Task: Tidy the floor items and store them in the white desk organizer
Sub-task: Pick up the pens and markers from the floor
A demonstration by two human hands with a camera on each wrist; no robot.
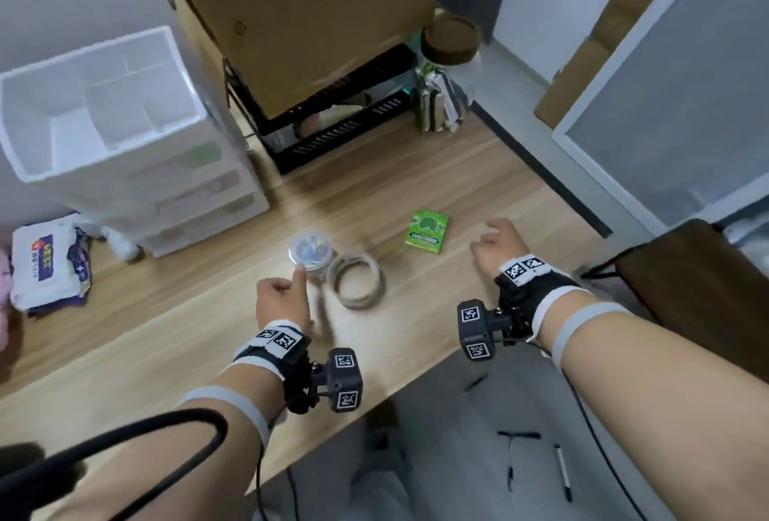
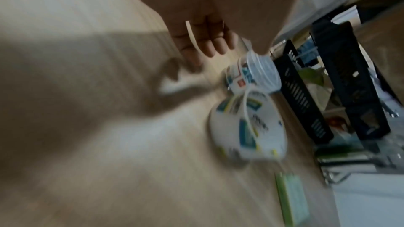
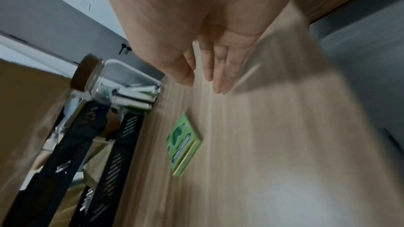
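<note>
The white desk organizer (image 1: 37,170) stands at the left on the wooden floor, its top compartments open above several drawers. A small clear jar (image 1: 310,256) (image 2: 253,75) stands on the floor, and a tape roll (image 1: 355,281) (image 2: 247,132) lies against its right side. A green box (image 1: 427,232) (image 3: 183,144) (image 2: 292,199) lies flat further right. My left hand (image 1: 281,295) (image 2: 207,40) hovers just in front of the jar with loosely bent fingers, its thumb tip at the lid's edge, holding nothing. My right hand (image 1: 495,245) (image 3: 210,68) hangs spread and empty to the right of the green box.
A wet-wipes pack (image 1: 48,266) lies at the far left. Behind the items stand a black rack (image 1: 333,120), a cardboard box (image 1: 299,8) and a cork-lidded glass jar (image 1: 447,75) (image 3: 122,84). A dark stool (image 1: 686,291) is at the right. Pens lie on a grey surface (image 1: 520,395) near me.
</note>
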